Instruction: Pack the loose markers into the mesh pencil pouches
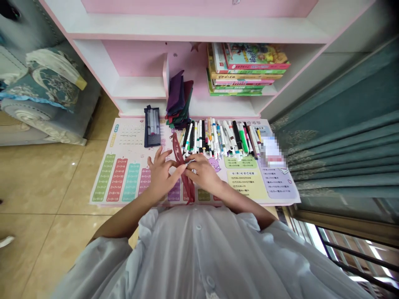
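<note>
A dark red pencil pouch [182, 166] stands on edge on the desk between my hands. My left hand [160, 174] pinches its left side, with the other fingers spread. My right hand [202, 172] is closed on the pouch's right side and on a white marker [190, 161] at its opening. Behind them lies a row of several markers and pens [222, 139].
A colourful maths desk mat [124, 174] covers the pink desk. A black case holding markers [152, 125] lies at the back left, with a stack of dark fabric pouches [178, 99] beside it. Books [246, 68] fill the shelf. A curtain [343, 145] hangs at right.
</note>
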A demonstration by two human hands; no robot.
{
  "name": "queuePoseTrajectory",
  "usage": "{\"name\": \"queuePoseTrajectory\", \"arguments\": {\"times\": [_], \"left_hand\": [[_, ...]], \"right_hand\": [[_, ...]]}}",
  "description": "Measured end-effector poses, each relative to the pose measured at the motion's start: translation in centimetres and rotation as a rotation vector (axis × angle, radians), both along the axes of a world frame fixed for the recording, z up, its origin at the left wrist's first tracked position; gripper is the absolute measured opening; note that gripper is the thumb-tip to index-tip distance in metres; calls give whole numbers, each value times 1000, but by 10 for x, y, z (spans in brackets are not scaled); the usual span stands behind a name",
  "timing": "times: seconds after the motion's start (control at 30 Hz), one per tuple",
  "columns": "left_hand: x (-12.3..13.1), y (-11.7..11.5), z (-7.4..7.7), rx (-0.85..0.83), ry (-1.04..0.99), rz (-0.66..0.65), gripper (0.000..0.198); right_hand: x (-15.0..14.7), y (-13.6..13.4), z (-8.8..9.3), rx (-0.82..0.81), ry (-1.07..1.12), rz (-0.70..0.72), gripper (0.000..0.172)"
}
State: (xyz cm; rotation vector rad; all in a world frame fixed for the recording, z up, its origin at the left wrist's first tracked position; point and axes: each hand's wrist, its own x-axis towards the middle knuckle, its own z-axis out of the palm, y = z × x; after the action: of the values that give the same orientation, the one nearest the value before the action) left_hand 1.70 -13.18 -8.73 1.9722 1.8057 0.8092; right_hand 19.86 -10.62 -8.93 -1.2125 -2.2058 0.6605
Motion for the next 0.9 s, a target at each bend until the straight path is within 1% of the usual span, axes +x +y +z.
{"name": "queuePoseTrajectory", "arguments": {"times": [0.07,0.1,0.23,0.37,0.5,0.67,0.8,0.9], "left_hand": [[3,7,2,-40,24,20,34],[3,9,1,-54,30,27,34],[2,11,-6,-95,31,57,33],[-3,12,-14,-116,42,89,26],[-10,19,-19,-123,30,101,23],[-17,29,-24,-61,30,73,22],[-18,30,-30,14,35,54,25],[-17,29,-33,49,36,60,27]], "right_hand": [[-3,-1,-5,-19,-24,40,18],[-3,-1,-8,-29,-29,49,17],[-1,-1,-18,-62,11,65,25],[3,-3,-24,-61,67,64,33],[10,-3,-30,-67,62,-22,36],[15,2,-41,-74,-13,-198,30],[11,2,-47,-62,-48,-223,25],[10,5,-44,-41,-38,-209,25]]}}
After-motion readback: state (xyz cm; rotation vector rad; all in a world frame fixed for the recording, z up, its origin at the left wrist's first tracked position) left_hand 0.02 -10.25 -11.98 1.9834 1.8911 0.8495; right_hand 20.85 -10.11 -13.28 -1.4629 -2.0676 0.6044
